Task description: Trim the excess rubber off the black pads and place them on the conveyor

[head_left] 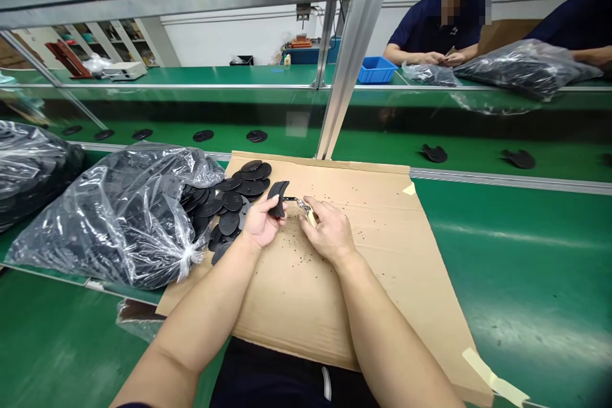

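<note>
Cardboard gives room rightward; left hand holds black pieces, right hand metal tool.

My left hand pinches curved black plastic part above tan cardboard sheet. My right hand holds silver metal hand tool with cream handle, tip at part's right side. Flat black oval discs heaped at sheet's far left corner, beside bulging clear plastic bag over left edge. Tiny dark specks scattered mid-sheet. Cream tape at near right corner.
</note>
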Available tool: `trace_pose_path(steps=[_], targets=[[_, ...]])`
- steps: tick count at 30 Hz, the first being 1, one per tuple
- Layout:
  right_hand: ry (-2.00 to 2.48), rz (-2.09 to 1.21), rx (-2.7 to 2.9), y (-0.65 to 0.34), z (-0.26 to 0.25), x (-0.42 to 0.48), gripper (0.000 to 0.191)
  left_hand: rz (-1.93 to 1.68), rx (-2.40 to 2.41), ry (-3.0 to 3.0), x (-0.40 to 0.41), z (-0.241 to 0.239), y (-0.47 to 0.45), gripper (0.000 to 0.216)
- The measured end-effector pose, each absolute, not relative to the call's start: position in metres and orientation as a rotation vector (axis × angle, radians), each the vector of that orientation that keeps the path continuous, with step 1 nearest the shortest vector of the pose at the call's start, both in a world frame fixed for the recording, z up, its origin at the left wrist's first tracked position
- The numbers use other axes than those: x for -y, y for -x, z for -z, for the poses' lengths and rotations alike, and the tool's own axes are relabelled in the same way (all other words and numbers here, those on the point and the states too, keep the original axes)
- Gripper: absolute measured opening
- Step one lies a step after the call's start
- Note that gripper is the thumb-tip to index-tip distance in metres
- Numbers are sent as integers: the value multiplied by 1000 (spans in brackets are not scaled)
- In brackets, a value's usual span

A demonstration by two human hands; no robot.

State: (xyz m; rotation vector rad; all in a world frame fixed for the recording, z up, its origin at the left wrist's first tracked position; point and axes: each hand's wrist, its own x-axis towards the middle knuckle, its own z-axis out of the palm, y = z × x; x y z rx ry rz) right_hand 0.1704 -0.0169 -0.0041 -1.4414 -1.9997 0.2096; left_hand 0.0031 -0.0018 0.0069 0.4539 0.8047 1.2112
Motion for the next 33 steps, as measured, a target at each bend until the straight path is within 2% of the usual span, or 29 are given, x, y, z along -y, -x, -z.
trace_pose_path(steps=[16,24,33], targets=[[1561,-310,2074,-174,0,16,55,-1209,-846,-449,0,-7,-3,21],[1531,-574,1794,-171,4,13,51,-1306,-759,-551,-4,-1,0,41],[1468,-608,2087,-164,0,24,55,-1223,-824,-359,-8,-4,1,14]])
